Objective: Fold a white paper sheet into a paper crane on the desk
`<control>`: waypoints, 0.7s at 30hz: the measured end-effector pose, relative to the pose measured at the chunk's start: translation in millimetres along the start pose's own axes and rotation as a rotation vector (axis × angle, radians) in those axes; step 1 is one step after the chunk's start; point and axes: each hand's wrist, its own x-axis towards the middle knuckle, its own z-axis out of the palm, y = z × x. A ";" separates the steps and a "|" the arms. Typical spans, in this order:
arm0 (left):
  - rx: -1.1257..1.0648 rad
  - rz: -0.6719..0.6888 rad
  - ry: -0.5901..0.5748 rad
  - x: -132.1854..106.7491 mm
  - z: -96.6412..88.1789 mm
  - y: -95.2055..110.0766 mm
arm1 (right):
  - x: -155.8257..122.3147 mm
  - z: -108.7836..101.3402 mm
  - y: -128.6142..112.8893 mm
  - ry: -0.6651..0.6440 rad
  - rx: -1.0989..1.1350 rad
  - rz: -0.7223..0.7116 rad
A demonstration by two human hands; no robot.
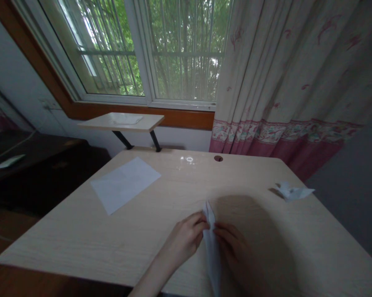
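Note:
A narrow folded piece of white paper (212,247) stands on edge near the front of the pale wooden desk (161,214). My left hand (186,237) pinches it from the left near its upper tip, fingers curled closed. From the right, my right hand (235,243) presses against the same fold with closed fingers. Both hands meet at the paper's top end.
A flat white sheet (125,183) lies on the desk at the back left. A folded paper figure (292,191) sits near the right edge. A cable hole (218,158) and a raised shelf (124,121) are at the back, under a window and curtain (297,82). A dark cabinet (34,165) stands to the left.

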 end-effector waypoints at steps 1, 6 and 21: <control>-0.010 -0.012 0.000 -1.1 -0.2 0.1 | 0.2 1.0 1.9 -0.005 0.021 -0.026; -0.029 -0.054 -0.020 -4.9 -5.5 3.0 | 0.6 3.7 2.6 -0.040 0.036 -0.062; 0.075 -0.147 -0.041 -22.2 -9.3 22.4 | -0.1 -8.0 -7.6 -0.188 0.023 -0.087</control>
